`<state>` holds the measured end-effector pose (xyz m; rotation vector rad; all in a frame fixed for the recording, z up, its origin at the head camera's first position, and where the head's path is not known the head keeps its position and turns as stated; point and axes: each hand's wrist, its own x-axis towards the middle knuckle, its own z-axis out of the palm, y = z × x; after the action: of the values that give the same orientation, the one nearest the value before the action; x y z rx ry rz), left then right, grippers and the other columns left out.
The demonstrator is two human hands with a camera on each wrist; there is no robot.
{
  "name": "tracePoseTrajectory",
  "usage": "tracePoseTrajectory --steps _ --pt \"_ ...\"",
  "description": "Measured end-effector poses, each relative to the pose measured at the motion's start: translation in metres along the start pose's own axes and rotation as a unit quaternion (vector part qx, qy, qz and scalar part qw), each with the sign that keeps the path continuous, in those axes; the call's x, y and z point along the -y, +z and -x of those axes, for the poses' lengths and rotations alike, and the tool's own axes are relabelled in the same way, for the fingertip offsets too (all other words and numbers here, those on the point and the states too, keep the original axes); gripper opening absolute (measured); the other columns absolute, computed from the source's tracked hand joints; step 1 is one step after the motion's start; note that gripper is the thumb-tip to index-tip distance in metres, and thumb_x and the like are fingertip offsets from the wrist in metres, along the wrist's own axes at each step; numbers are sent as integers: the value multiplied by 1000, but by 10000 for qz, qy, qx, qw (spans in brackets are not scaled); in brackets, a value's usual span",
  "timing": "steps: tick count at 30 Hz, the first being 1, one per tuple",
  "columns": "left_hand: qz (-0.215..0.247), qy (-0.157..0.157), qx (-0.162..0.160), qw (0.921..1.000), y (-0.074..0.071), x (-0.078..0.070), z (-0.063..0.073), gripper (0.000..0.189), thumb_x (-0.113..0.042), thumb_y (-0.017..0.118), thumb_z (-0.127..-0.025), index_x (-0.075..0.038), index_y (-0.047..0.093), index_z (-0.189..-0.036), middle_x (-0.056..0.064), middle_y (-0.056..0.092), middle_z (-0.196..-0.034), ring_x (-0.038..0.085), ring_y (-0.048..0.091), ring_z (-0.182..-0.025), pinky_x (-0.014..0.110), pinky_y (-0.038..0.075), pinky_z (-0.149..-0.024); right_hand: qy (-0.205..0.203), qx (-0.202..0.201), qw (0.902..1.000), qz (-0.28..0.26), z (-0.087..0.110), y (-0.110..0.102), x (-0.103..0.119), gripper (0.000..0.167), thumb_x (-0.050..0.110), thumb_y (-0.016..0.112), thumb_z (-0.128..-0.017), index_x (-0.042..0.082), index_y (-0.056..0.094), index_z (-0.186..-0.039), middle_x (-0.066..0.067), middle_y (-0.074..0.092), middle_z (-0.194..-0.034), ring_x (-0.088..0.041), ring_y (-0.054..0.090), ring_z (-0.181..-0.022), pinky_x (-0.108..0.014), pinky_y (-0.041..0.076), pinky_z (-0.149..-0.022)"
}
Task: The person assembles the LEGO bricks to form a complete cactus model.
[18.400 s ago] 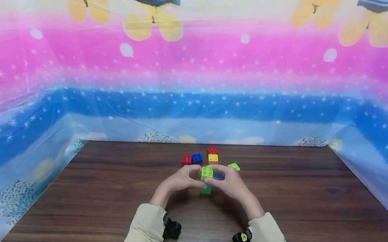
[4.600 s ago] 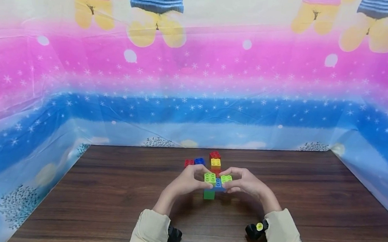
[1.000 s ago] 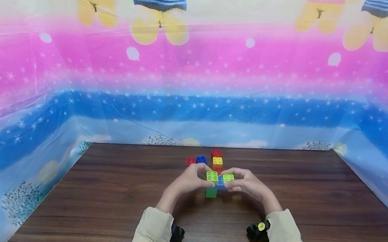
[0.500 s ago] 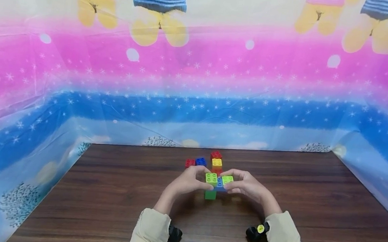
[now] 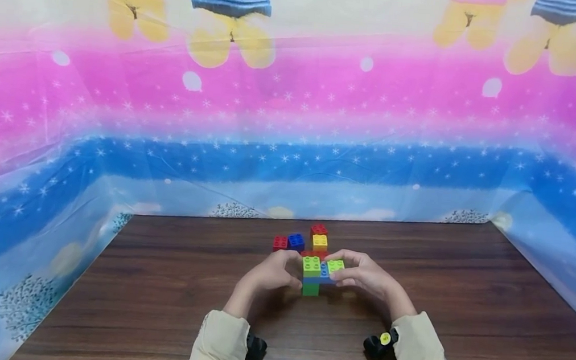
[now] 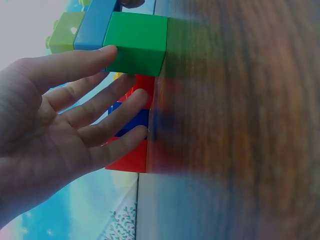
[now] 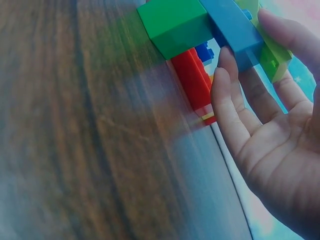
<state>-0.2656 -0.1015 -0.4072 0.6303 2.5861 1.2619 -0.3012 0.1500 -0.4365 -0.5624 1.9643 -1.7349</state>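
A small toy-brick build stands on the table: a green brick (image 5: pixel 310 289) at the bottom, a longer blue brick (image 5: pixel 324 271) across it, and two lime-green bricks on top. The taller lime brick (image 5: pixel 311 266) sits at the left end, above the green one. My right hand (image 5: pixel 373 276) pinches the flatter lime brick (image 7: pixel 274 57) at the blue brick's overhanging right end. My left hand (image 5: pixel 268 272) is at the build's left side, fingers loosely extended. Its thumb (image 6: pixel 75 64) reaches the edge between green and blue; its index fingertip is hidden behind.
Behind the build, a red brick (image 5: pixel 280 243) and a dark blue brick (image 5: pixel 295 242) stand side by side. To their right are a yellow brick (image 5: pixel 319 242) and another red brick (image 5: pixel 318 229). A patterned cloth (image 5: pixel 289 163) borders the wooden table (image 5: pixel 183 262).
Over the last half second, my left thumb has come off the taller lime brick and moved lower left. Earlier, the flatter lime brick lay on the table; my right hand now holds it on the build.
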Motion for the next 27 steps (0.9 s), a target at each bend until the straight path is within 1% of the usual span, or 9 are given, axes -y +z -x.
tracePoseTrajectory --steps 4,7,12,14,17,19,21,23,27 --pt "-4 17 -61 10000 0 0 -1 32 3 69 -82 2 60 -113 17 65 -114 30 59 -108 53 48 -101 16 11 10000 0 0 0 1 37 20 71 -89 10 63 -123 -12 54 -125 -17 61 -101 -27 57 -85" --pt "-36 15 -182 9998 1 0 -2 30 5 64 -84 3 60 -113 19 64 -116 32 58 -111 55 47 -101 23 11 10000 16 0 0 1 38 19 70 -89 9 62 -124 -12 54 -125 -17 61 -101 -28 57 -85" --pt "-87 -48 -417 9991 3 0 -6 26 1 58 -90 3 60 -116 20 63 -120 34 56 -118 56 45 -103 -5 50 10000 12 0 0 0 39 20 70 -89 8 61 -124 -10 56 -123 -17 61 -101 -27 57 -86" --pt "-59 -61 -517 9986 4 0 -10 25 -1 56 -92 2 61 -116 19 63 -119 34 57 -116 54 46 -102 -30 86 10000 6 1 -1 -1 38 21 70 -89 8 61 -124 -8 57 -121 -17 62 -100 -27 56 -86" --pt "-58 -81 -770 9970 5 0 -15 23 -2 56 -93 2 63 -115 18 65 -115 30 60 -108 49 51 -97 -86 150 9999 9 2 -2 -3 38 21 70 -89 8 61 -124 -6 58 -119 -17 62 -100 -27 56 -86" --pt "-37 -82 -939 9955 4 1 -18 22 -1 57 -93 2 64 -113 18 66 -111 29 61 -102 46 53 -93 -121 172 9998 17 2 -1 -3 38 21 70 -89 9 61 -124 -5 59 -118 -16 62 -100 -27 56 -86" --pt "11 -94 -1065 9943 2 3 -21 21 -1 58 -93 4 64 -112 19 66 -109 29 62 -100 45 54 -91 -129 149 9998 23 2 -1 -2 37 21 70 -89 9 61 -123 -6 59 -119 -16 61 -101 -27 56 -85" --pt "77 -107 -1142 9934 -1 6 -24 22 -1 60 -92 5 63 -112 20 66 -109 30 63 -100 45 54 -90 -109 128 9999 6 2 -1 -2 38 21 70 -89 9 62 -123 -7 58 -120 -16 61 -100 -27 56 -85" --pt "131 -189 -1163 9929 -2 10 -30 23 -1 61 -91 6 63 -113 21 67 -111 31 64 -101 44 54 -90 3 76 10000 32 1 -2 -2 41 22 70 -89 7 60 -126 -11 55 -125 -17 60 -102 -26 56 -86"
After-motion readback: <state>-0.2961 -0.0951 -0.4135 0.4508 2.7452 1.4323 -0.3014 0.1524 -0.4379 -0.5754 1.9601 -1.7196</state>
